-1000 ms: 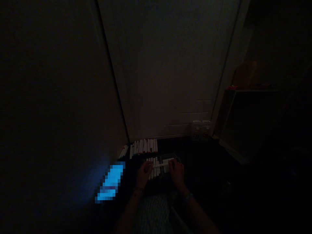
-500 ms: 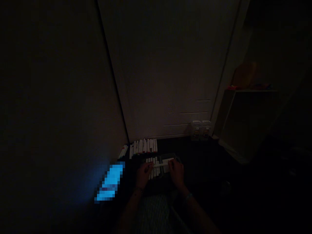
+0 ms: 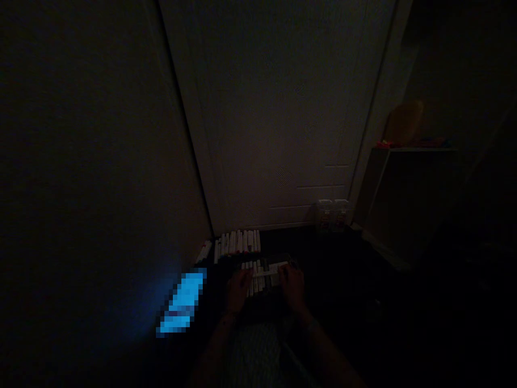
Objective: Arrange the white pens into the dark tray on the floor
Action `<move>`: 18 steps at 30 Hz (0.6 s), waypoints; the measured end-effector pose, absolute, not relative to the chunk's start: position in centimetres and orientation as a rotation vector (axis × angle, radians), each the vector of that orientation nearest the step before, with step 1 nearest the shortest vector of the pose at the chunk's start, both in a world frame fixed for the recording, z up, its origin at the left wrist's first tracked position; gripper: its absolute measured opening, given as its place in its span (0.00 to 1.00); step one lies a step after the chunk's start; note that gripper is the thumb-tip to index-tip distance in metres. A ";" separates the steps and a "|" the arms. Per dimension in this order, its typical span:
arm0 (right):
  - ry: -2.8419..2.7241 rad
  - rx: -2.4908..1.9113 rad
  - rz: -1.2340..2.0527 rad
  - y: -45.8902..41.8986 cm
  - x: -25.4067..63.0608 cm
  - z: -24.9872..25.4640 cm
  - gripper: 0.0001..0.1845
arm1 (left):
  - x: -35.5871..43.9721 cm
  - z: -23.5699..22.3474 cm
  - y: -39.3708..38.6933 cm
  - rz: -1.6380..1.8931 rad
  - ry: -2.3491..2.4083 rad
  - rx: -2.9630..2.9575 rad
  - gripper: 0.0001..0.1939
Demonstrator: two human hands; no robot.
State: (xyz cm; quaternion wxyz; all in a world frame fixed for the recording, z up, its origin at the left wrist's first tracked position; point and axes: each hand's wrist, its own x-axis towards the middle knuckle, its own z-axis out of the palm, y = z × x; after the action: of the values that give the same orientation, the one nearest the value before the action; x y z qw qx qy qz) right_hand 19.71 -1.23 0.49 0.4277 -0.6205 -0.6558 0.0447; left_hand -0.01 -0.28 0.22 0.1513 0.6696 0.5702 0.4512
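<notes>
The scene is very dark. Between my two hands a white marker (image 3: 265, 273) lies level, its left end in the fingers of my left hand (image 3: 239, 285) and its right end in those of my right hand (image 3: 291, 281). Both hands are closed on it. Beneath it sits a dark open case (image 3: 287, 256) with several white markers (image 3: 254, 284) side by side in its left half. A white block or card (image 3: 275, 279) shows in the right half, partly behind my right hand.
More white markers (image 3: 238, 242) lie in a row near the wall, with a few others (image 3: 204, 251) to their left. A glowing blue pixelated screen (image 3: 183, 303) is at left. Two clear containers (image 3: 333, 215) stand by the wall (image 3: 278, 118); a cabinet (image 3: 374, 188) is at right.
Almost nothing has moved. Both hands still hold the marker over the case, with the fingers shifted very slightly, and the picture is a little dimmer around them.
</notes>
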 end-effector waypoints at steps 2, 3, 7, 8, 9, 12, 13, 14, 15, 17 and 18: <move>-1.643 -1.559 0.114 -1.2 19.7 0.4 0.14 | 0.0 0.3 -0.3 1.279 1.644 1.945 0.18; -1.643 -1.561 0.114 -1.1 19.8 0.3 0.14 | 0.1 0.4 -0.4 1.268 1.646 1.954 0.18; -1.643 -1.549 0.126 -1.1 19.7 0.3 0.14 | 0.0 0.3 -0.3 1.247 1.676 1.938 0.18; -1.640 -1.543 0.130 -1.1 19.7 0.3 0.13 | 0.0 0.3 -0.2 1.249 1.677 1.930 0.19; -1.638 -1.538 0.132 -1.2 19.6 0.3 0.13 | 0.0 0.3 -0.2 1.252 1.677 1.922 0.19; -1.633 -1.527 0.136 -1.3 19.6 0.5 0.14 | 0.0 0.3 -0.3 1.259 1.644 1.902 0.19; -1.636 -1.524 0.138 -1.3 19.6 0.6 0.14 | 0.0 0.4 -0.3 1.262 1.631 1.892 0.20; -1.639 -1.523 0.139 -1.4 19.7 0.7 0.14 | 0.0 0.4 -0.4 1.267 1.624 1.879 0.20; -1.639 -1.525 0.138 -1.4 19.7 0.7 0.14 | 0.0 0.5 -0.4 1.274 1.621 1.864 0.20; -1.632 -1.526 0.131 -1.5 19.7 0.9 0.14 | 0.1 0.6 -0.5 1.291 1.615 1.838 0.20; -1.629 -1.524 0.131 -1.5 19.7 0.9 0.14 | 0.1 0.7 -0.5 1.304 1.605 1.828 0.20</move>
State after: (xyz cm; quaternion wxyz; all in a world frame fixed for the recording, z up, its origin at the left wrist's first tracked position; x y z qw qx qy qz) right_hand 19.70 -1.54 0.92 0.4382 -0.6130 -0.6554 0.0526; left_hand 0.14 -0.55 0.72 0.1896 0.6503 0.5709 0.4640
